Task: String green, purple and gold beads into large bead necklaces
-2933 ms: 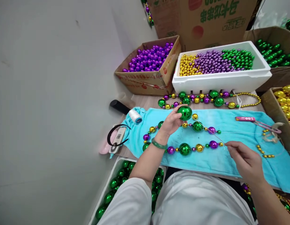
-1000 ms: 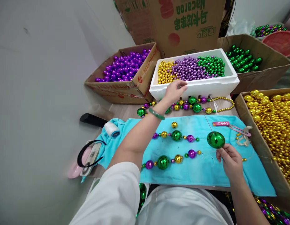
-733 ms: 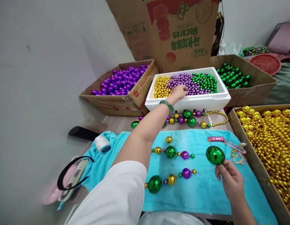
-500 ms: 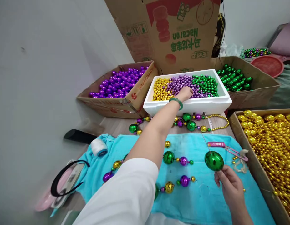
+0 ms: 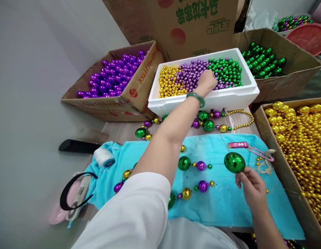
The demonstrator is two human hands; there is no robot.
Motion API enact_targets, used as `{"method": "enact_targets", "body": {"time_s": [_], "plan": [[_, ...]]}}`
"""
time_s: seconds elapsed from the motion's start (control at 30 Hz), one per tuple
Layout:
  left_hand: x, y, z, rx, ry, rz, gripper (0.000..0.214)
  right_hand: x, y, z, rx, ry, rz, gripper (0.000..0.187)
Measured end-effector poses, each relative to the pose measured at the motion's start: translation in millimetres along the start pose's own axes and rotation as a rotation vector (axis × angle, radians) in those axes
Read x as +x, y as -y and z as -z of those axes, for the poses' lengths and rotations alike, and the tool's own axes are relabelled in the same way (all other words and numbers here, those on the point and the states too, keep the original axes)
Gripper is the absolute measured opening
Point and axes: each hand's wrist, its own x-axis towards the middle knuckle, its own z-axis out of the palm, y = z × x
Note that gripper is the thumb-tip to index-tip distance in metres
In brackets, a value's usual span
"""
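Note:
My left hand (image 5: pixel 207 81), a green bangle (image 5: pixel 196 99) at its wrist, reaches into the white foam box (image 5: pixel 173 104). It is curled down among small purple beads (image 5: pixel 192 72), beside the green beads (image 5: pixel 225 69); its fingertips are hidden. Over the turquoise towel (image 5: pixel 228 211), my right hand (image 5: pixel 253 185) pinches the lower end of a large green bead (image 5: pixel 234 162). A thin needle or wire (image 5: pixel 224 143) sticks out of the bead's top. Left of it, a bead strand (image 5: pixel 201 165) and a second strand (image 5: pixel 203 186) lie on the towel, partly covered by my left arm.
A finished-looking necklace (image 5: pixel 208 125) lies before the foam box. Cartons hold purple beads (image 5: pixel 110 77), green beads (image 5: pixel 264 62) and gold beads (image 5: pixel 300 138). Pink-handled snips (image 5: pixel 261 154), a pink packet (image 5: pixel 238 145), a thread spool (image 5: pixel 104 157) and a black headband (image 5: pixel 64 197) lie around.
The view has tilted down, so the boxes sit higher in the picture. My left hand stays in the foam box, slightly nearer the green beads. My right hand still holds the large green bead.

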Motion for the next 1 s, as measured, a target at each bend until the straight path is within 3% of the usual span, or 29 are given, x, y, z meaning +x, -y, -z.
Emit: {"method": "enact_targets", "body": {"time_s": [0.1, 0.2, 0.27, 0.37, 0.63, 1.0], "plan": [[-63, -20, 18.4, -0.513, 0.225, 0.090, 0.024, -2, 2, -5, -0.007, -0.025, 0.007, 0.011], [-136, -20, 32.3, -1.006, 0.390, 0.237, 0.023, -3, 7, -12, 0.002, -0.063, 0.036, 0.012], [-174, -12, 36.6, -1.192, 0.423, 0.336, 0.020, -3, 11, -18, -0.013, -0.088, 0.055, 0.013], [-207, 0, 37.4, -1.337, 0.389, 0.435, 0.018, -3, 16, -24, -0.073, -0.083, 0.080, 0.014], [-238, 15, 38.7, -1.446, 0.295, 0.484, 0.018, -10, 15, -32, -0.127, -0.077, 0.062, 0.016], [-245, 20, 44.0, -1.402, 0.242, 0.437, 0.021, -15, 17, -31, -0.185, -0.058, 0.071, 0.017]]}}
